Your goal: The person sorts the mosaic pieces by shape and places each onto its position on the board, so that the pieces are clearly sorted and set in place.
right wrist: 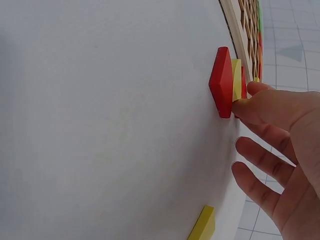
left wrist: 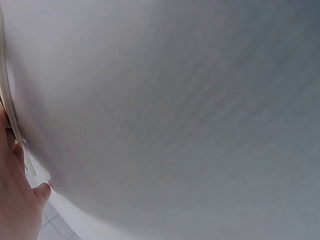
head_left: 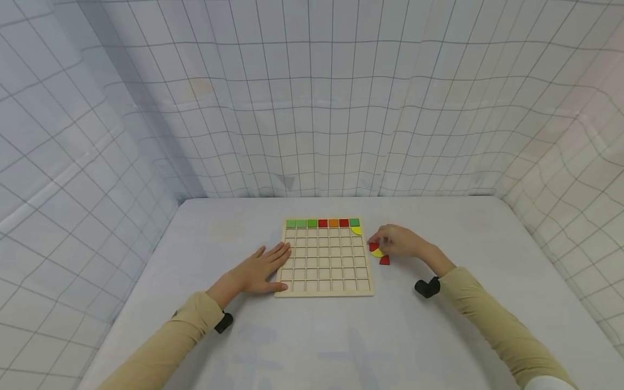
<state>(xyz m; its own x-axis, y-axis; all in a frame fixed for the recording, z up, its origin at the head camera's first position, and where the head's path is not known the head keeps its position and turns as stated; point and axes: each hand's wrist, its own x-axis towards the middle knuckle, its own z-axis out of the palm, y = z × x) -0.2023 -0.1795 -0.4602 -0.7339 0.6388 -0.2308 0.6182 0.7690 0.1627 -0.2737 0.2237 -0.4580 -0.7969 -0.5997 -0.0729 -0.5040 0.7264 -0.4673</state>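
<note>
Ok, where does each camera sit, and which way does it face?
Head: worn on the head, facing forward and down at the grid board; the left hand, right hand and both forearms show.
Left wrist: worn there, filled mostly by the tabletop; part of the left hand and the board's edge show at the left.
Right wrist: worn there, looking across the tabletop at a red piece; the right hand shows at right.
Shared: head and right wrist both show the right hand beside the board.

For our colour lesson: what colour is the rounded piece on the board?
The rounded piece on the board is yellow; it shows best in the head view.
</note>
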